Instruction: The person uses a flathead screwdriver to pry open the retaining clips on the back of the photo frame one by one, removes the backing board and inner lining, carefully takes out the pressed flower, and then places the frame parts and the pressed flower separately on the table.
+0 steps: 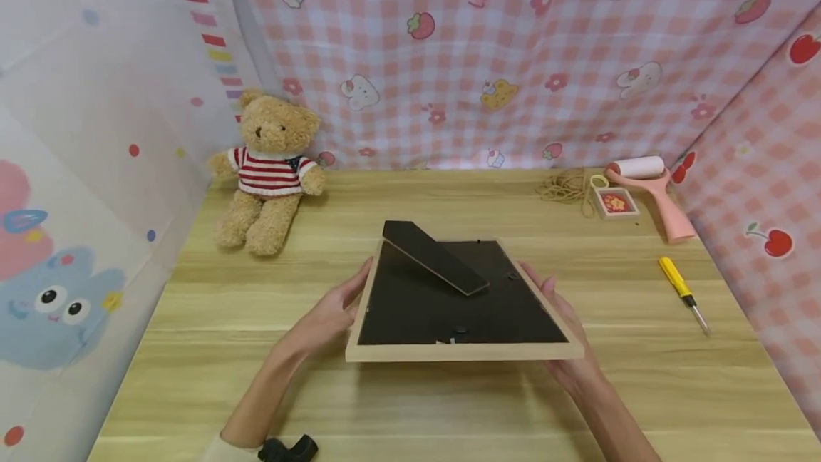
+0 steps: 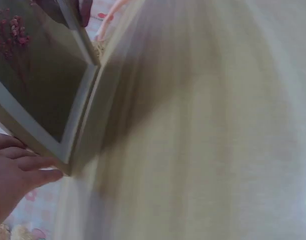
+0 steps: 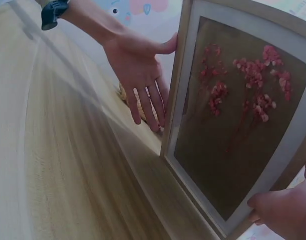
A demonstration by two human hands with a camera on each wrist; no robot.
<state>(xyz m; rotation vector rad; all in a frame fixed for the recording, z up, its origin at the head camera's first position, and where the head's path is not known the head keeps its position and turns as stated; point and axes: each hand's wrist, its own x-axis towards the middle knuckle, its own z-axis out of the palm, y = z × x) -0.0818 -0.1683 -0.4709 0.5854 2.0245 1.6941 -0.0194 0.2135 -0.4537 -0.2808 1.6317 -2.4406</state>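
Observation:
A picture frame (image 1: 410, 319) with a pale wood border is held tilted over the table, its black backing facing up. From the backing a black easel leg (image 1: 436, 259) sticks out at an angle. Pink dried flowers (image 3: 255, 75) show behind the front, inside a white mat. My left hand (image 1: 327, 319) is at the left edge; in the right wrist view its fingers are straight and spread, the thumb against the border. On the opposite side my right hand (image 1: 580, 376) grips the edge, fingertips showing past the border in the head view.
A teddy bear (image 1: 269, 173) in a striped sweater sits at the back left. Twine (image 1: 564, 185), a small framed square (image 1: 616, 203) and a pink lint roller (image 1: 661, 194) lie at the back right. Nearer is a yellow-handled screwdriver (image 1: 676, 280). Patterned cloth hangs around the table.

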